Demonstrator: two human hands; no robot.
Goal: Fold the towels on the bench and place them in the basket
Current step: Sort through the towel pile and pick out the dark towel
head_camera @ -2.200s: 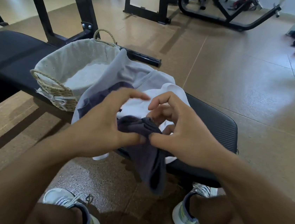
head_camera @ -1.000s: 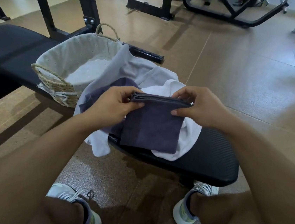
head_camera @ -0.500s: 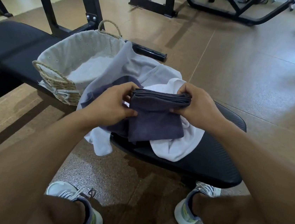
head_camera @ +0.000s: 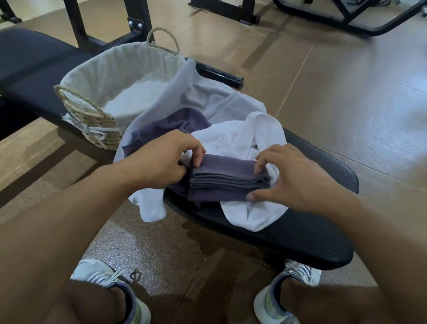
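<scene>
A dark purple towel (head_camera: 225, 180), folded into a thick narrow stack, lies on the pile of towels on the black bench (head_camera: 305, 233). My left hand (head_camera: 162, 160) pinches its left end. My right hand (head_camera: 289, 179) grips its right end, thumb under the front edge. Beneath it lie a white towel (head_camera: 257, 137), a pale grey towel (head_camera: 204, 94) and another purple towel (head_camera: 174, 125). The lined wicker basket (head_camera: 88, 110) stands on the bench to the left, with the grey towel draped over its near rim.
Black frame posts (head_camera: 134, 6) of the bench rise behind the basket. More gym machines (head_camera: 330, 18) stand across the tan floor at the back. My shoes (head_camera: 122, 300) and knees are below the bench edge.
The purple towel went from a bunched cloth to a hanging rectangle, then was folded over again into a narrow stack and lowered onto the pile. Both hands stayed on its ends.
</scene>
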